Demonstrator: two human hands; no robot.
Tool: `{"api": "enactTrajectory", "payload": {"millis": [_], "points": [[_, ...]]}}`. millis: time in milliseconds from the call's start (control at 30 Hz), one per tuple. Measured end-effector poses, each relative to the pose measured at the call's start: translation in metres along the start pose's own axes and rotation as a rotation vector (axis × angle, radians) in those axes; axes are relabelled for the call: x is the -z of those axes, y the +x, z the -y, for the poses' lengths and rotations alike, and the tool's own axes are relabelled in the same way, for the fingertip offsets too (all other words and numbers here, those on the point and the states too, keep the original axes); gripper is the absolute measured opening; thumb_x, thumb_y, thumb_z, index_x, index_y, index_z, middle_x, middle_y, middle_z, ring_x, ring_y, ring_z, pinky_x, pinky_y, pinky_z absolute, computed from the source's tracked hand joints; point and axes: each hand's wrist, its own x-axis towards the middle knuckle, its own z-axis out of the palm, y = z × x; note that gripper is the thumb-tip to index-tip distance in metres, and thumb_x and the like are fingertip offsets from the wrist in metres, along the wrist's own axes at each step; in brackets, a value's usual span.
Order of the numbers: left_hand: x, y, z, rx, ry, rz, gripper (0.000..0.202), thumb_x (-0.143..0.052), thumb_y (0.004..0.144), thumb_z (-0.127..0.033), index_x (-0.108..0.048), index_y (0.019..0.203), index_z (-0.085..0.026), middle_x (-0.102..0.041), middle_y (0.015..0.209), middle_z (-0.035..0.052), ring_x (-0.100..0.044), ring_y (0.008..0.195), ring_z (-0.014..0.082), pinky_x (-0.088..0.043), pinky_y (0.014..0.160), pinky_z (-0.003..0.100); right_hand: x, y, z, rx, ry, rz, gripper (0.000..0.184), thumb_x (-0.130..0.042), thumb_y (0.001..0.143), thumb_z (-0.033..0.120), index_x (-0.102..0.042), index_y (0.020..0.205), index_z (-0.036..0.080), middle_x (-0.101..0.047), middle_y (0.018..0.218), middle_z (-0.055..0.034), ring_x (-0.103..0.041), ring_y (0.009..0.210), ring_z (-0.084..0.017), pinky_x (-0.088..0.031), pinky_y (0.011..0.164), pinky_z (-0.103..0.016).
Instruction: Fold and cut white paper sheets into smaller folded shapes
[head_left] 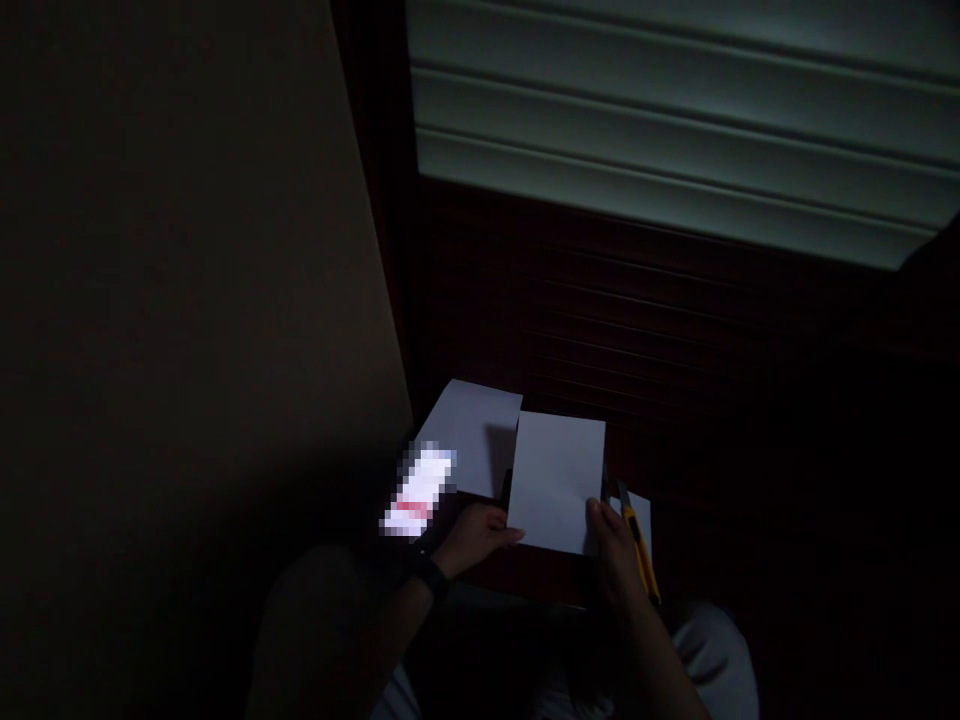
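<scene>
A white sheet of paper is held between my two hands, above a dark surface. My left hand pinches its lower left corner, thumb and fingers closed on the edge. At the lower right edge, my right hand grips the same sheet with the thumb on top. A yellow utility knife lies just right of my right hand, over another piece of white paper. Behind and to the left lies a further white sheet, partly covered by a bright, pixelated phone-like screen.
The room is very dark. A plain wall rises on the left. Ahead stands a dark slatted wooden panel, with pale louvres above it. My knees are at the bottom, near the surface's front edge.
</scene>
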Motion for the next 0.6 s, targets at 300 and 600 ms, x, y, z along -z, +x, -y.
{"api": "enactTrajectory", "payload": {"millis": [300,600], "points": [[0.003,-0.01,0.012,0.023,-0.091,0.086,0.035,-0.077,0.052,-0.038,-0.067,0.074,-0.013,-0.07,0.072,0.0077,-0.063,0.064,0.0193,-0.042,0.051,0.024,0.005,-0.004,0.012,0.037,-0.027,0.056,0.042,-0.057,0.074,0.053,-0.064,0.096,0.018,-0.065,0.089,-0.0043,-0.058,0.085,-0.02,-0.045,0.073,-0.026],[0.011,-0.027,0.01,-0.001,-0.108,0.083,0.044,-0.077,0.054,-0.036,-0.067,0.091,-0.014,-0.068,0.065,0.0042,-0.063,0.062,0.0182,-0.043,0.055,0.025,0.011,-0.009,0.009,-0.006,0.029,0.046,0.038,-0.061,0.071,0.052,-0.065,0.09,0.019,-0.063,0.084,-0.0034,-0.056,0.081,-0.018,-0.044,0.073,-0.026]]}}
